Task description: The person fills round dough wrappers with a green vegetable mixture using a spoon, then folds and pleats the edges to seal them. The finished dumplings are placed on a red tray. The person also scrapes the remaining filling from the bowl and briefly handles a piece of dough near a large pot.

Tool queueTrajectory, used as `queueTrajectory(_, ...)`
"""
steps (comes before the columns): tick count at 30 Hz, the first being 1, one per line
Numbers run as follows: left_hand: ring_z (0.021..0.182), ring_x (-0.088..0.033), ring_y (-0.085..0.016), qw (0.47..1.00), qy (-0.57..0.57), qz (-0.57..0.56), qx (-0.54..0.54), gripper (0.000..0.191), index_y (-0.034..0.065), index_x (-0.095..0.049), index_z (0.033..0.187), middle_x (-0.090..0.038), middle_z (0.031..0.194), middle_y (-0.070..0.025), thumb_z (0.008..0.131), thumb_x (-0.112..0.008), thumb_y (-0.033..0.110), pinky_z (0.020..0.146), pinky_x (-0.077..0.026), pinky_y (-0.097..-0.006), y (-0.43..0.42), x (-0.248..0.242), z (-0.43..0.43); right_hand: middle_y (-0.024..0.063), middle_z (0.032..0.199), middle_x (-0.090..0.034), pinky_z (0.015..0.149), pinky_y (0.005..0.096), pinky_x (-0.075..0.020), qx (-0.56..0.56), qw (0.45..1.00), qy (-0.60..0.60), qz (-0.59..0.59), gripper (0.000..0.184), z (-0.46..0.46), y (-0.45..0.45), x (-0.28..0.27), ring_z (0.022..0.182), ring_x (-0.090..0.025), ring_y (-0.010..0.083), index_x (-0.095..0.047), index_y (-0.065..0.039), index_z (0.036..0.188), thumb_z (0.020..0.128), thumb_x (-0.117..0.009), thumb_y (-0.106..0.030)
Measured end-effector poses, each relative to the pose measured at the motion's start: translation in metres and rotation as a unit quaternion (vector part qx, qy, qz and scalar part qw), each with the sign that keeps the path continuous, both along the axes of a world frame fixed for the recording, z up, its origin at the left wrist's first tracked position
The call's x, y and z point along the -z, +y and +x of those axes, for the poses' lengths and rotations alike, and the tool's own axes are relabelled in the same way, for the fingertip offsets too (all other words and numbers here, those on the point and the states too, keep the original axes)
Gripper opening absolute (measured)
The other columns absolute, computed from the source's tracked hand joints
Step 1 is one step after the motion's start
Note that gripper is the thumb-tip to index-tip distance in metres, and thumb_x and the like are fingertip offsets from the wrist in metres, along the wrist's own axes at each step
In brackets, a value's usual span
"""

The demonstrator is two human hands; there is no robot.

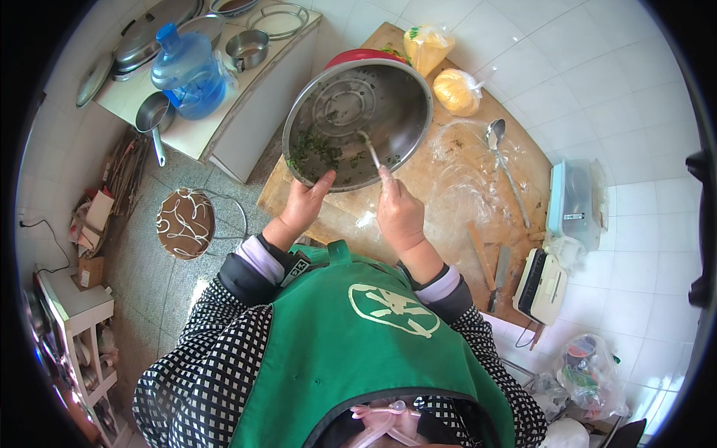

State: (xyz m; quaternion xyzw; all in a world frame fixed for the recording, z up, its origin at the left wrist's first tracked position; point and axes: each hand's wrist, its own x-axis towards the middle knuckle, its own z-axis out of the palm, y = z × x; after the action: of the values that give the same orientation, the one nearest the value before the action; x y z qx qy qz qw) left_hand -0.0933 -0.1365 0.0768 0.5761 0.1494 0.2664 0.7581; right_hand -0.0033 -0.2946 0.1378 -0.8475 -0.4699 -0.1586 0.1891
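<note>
My left hand [302, 204] grips the near rim of a wide metal basin [386, 106], thumb over the edge. The basin is tilted, its inside turned towards me. Chopped green leaves [313, 152] cling to its lower left wall, with small bits scattered elsewhere. In my right hand [400, 213] is the pale handle of a slim utensil [369, 147]; its tip touches or hovers just above the basin's inner wall, I cannot tell which. Behind the basin shows part of a red bowl [364, 55], mostly hidden.
A floured wooden board [448, 185] carries a metal ladle [507, 168], a knife [500, 274], a wooden strip [482, 255] and bags of yellow food [456, 92]. A white appliance [540, 285] stands at its right edge. Left are a counter with a blue water jug [187, 73] and a round stool [186, 223].
</note>
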Motion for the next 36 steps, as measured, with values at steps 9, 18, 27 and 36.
queueTrajectory(9,0.097,-0.05,-0.01,1.0,-0.016,-0.018,0.016,0.025,0.0018,-0.054,0.115,-0.057,0.108,-0.0003,0.091,-0.055,0.011,0.083,-0.042,-0.0258,0.002,0.004,0.007,0.0117,0.082,-0.058,0.054,0.0381,-0.049,-0.02,0.998,0.047,-0.019,0.043,0.0,0.004,0.004,0.066,-0.06,0.0304,-0.051,-0.007,0.12,0.077,-0.05,0.002)
queueTrajectory(18,0.095,-0.051,-0.01,0.997,0.006,-0.056,0.056,0.027,0.0026,-0.053,0.117,-0.056,0.109,-0.0008,0.092,-0.055,0.011,0.079,-0.043,-0.0253,0.003,0.001,0.008,0.0144,0.088,-0.06,0.058,0.0405,-0.0493,-0.014,0.997,0.078,-0.002,0.041,0.008,0.006,-0.003,0.071,-0.06,0.0335,-0.048,-0.006,0.121,0.08,-0.051,0.0)
queueTrajectory(27,0.095,-0.052,-0.011,0.995,-0.01,-0.051,0.083,0.028,0.0008,-0.053,0.115,-0.059,0.107,-0.0027,0.09,-0.057,0.012,0.081,-0.044,-0.027,0.0,-0.001,0.008,0.0139,0.086,-0.055,0.064,0.0382,-0.049,-0.082,0.993,0.084,0.005,0.045,0.011,0.01,-0.008,0.075,-0.058,0.0309,-0.047,-0.005,0.123,0.079,-0.047,0.006)
queueTrajectory(36,0.096,-0.052,-0.011,0.995,-0.017,-0.035,0.092,0.028,0.0013,-0.053,0.116,-0.059,0.108,-0.0029,0.09,-0.057,0.013,0.082,-0.045,-0.0276,-0.001,-0.009,0.008,0.0139,0.086,-0.055,0.065,0.0368,-0.0486,-0.069,0.993,0.091,0.032,0.049,0.015,0.016,-0.014,0.076,-0.059,0.0302,-0.046,-0.005,0.126,0.079,-0.045,0.009)
